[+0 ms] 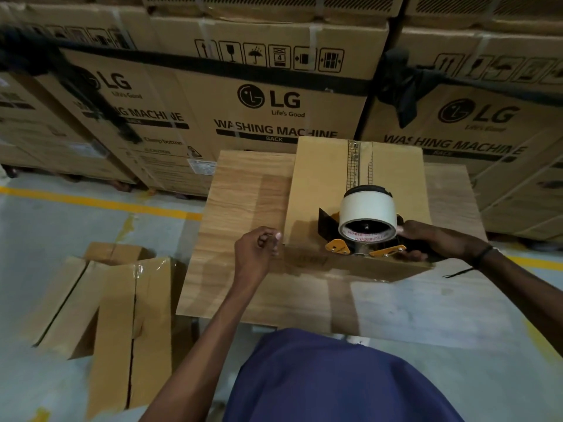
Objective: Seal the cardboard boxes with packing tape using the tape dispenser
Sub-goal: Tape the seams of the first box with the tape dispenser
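Where stacked cartons (274, 95) loom, box (320, 184) tops table (243, 193)

Stacked washing machine cartons (268, 95), printed with LG marks and handling symbols, filled the rear. Grey concrete floor (61, 226) carried a yellow painted line (100, 204). Wood-grain counter (243, 202) stood at centre. Lighting was dim and warm.

Single head-worn wide-angle view. It faces forward and down, close over the table (243, 190). Stacked cartons (274, 102) fill the background.
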Tool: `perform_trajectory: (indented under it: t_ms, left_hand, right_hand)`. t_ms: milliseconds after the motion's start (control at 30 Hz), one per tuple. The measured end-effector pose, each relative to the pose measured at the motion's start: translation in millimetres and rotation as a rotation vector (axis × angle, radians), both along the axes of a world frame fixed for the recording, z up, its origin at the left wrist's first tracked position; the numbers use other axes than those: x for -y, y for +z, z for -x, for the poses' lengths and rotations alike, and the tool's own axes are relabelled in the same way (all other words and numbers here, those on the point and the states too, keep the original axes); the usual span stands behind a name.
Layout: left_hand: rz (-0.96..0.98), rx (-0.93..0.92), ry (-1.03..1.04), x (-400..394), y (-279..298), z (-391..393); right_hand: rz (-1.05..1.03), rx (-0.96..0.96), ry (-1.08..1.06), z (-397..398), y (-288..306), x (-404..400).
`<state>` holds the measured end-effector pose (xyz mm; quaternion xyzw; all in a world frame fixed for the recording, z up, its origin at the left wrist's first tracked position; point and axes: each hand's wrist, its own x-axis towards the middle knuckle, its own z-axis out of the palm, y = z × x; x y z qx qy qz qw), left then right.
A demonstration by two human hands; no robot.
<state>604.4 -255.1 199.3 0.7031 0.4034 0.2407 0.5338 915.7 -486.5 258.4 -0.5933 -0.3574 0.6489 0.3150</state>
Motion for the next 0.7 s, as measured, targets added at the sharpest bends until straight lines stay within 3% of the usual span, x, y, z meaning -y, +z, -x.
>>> perform_trajectory:
  t_ms: [300,400,533,700]
  left_hand:
    - [0.116,-0.059,-0.011,2.4,-12.0,-1.5]
    - [-0.019,-0.169,0.027,1.1,-16.9,2.0]
    - [-0.129,-0.103,0.053,12.3,-13.5,0.3]
    - [-0.278,-0.187,0.061,27.5,-3.1,-3.1]
  right_hand:
    - [0.007,0.029,-0.017,-0.9,-14.6,5.7]
    - [0.004,0.016,-0.029,0.0,-14.2,4.5]
    - [0.019,0.032,-0.046,2.9,-12.6,4.2]
    - [0.012,0.076,-0.039,4.6,-10.3,4.5]
